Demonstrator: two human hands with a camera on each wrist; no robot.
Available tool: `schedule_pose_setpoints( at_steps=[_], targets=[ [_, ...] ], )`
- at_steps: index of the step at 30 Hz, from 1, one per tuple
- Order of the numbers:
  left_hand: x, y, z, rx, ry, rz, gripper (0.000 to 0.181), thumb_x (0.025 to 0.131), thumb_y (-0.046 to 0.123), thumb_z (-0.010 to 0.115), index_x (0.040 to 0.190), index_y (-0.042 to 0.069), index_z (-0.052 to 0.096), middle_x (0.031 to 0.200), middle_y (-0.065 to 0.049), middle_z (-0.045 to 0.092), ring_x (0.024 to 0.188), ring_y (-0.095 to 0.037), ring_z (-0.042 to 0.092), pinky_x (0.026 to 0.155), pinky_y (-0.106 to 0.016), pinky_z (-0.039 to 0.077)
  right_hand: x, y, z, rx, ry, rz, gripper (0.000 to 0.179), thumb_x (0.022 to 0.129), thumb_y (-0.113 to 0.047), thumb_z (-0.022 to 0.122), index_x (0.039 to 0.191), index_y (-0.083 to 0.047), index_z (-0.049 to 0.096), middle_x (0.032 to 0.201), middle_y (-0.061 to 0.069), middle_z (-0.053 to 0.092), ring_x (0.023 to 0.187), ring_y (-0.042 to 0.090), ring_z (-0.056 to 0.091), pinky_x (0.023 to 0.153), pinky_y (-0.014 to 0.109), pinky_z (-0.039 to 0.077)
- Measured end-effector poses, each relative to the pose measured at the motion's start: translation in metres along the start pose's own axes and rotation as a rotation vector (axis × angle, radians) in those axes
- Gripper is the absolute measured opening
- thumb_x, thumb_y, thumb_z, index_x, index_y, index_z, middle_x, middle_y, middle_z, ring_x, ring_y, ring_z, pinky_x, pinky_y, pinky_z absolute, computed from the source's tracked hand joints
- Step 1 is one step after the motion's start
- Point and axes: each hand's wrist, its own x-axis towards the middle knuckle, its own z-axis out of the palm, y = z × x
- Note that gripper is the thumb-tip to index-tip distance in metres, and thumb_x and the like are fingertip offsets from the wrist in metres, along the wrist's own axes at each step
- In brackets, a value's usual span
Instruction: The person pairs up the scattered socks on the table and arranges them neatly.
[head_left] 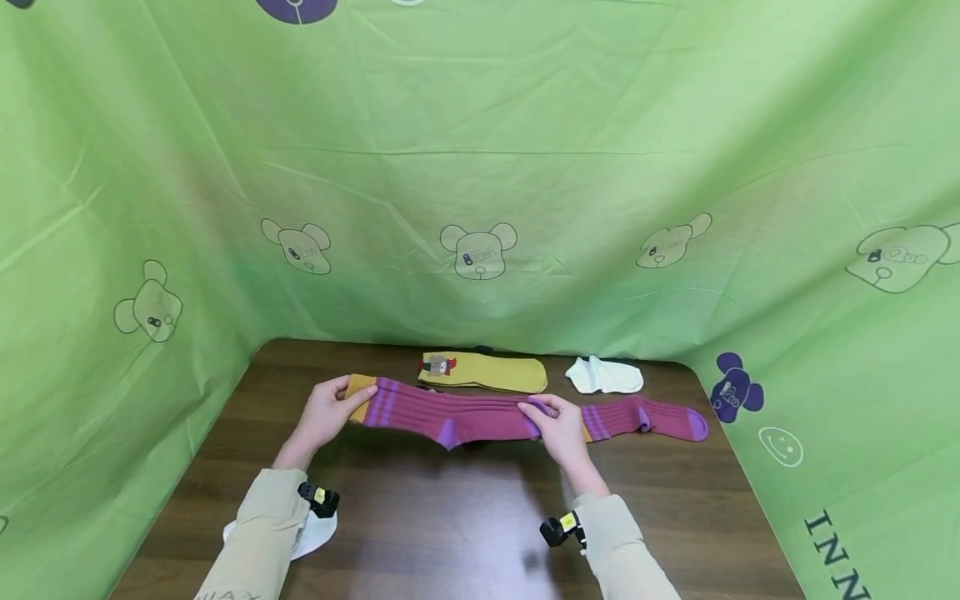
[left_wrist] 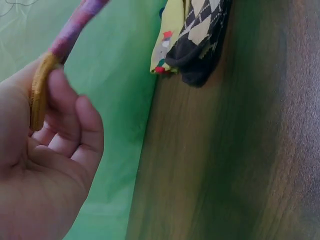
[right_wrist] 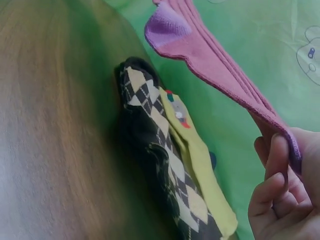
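A magenta knee sock [head_left: 480, 419] with an orange cuff and lavender heel and toe hangs stretched sideways above the table. My left hand [head_left: 325, 412] pinches its cuff between thumb and fingers. At the other end, my right hand [head_left: 564, 432] pinches the lavender toe. A second magenta sock [head_left: 618, 417] of the same pattern lies to the right, partly hidden behind my right hand. Both wrist views show an argyle sock [right_wrist: 165, 145] beside a yellow sock [right_wrist: 202, 170] with an animal-face patch; the held sock mostly covers the argyle one in the head view.
Small white socks [head_left: 606, 376] lie at the back right of the brown wooden table [head_left: 435, 533]. Another white piece [head_left: 317, 533] lies partly under my left forearm. A green curtain [head_left: 480, 192] with bear prints surrounds the table's back and sides.
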Motion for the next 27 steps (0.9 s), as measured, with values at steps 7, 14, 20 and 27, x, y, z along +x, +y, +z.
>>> schedule_pose_setpoints(
  at_steps=[7,14,20,27],
  targets=[
    [0.0,0.004,0.011,-0.037,-0.007,-0.032,0.029,0.094,0.024,0.077,0.097,-0.004,0.068,0.078,-0.015,0.071,0.063,-0.027,0.067,0.054,-0.043,0.057,0.002,0.002,-0.017,-0.02,0.002,-0.017,0.025,0.086,-0.013,0.084,0.103,0.002,0.075,0.085,0.009,0.075,0.056,0.01,0.062,0.054,0.037,0.056],
    [-0.003,0.0,0.024,-0.023,-0.022,-0.027,0.026,0.093,0.023,0.078,0.096,0.0,0.068,0.072,-0.006,0.067,0.054,-0.016,0.061,0.054,-0.049,0.057,0.0,0.007,-0.032,-0.088,-0.014,-0.001,0.027,0.086,-0.016,0.084,0.105,0.001,0.076,0.091,0.009,0.076,0.068,0.008,0.066,0.058,0.021,0.05],
    [-0.008,-0.006,0.035,-0.002,-0.034,-0.002,0.032,0.092,0.022,0.078,0.081,0.006,0.053,0.063,0.0,0.052,0.048,-0.018,0.056,0.051,-0.051,0.055,-0.004,0.012,-0.042,-0.13,-0.054,0.027,0.026,0.087,-0.016,0.083,0.104,0.001,0.075,0.083,0.009,0.075,0.053,0.012,0.06,0.048,0.029,0.05],
    [-0.016,-0.014,0.046,-0.001,-0.081,-0.028,0.031,0.092,0.017,0.079,0.08,0.007,0.052,0.063,-0.002,0.054,0.046,-0.017,0.055,0.048,-0.044,0.054,-0.011,0.02,-0.049,-0.154,-0.075,0.049,0.026,0.087,-0.013,0.082,0.105,0.003,0.074,0.077,0.007,0.074,0.047,0.011,0.055,0.045,0.024,0.044]
  ],
)
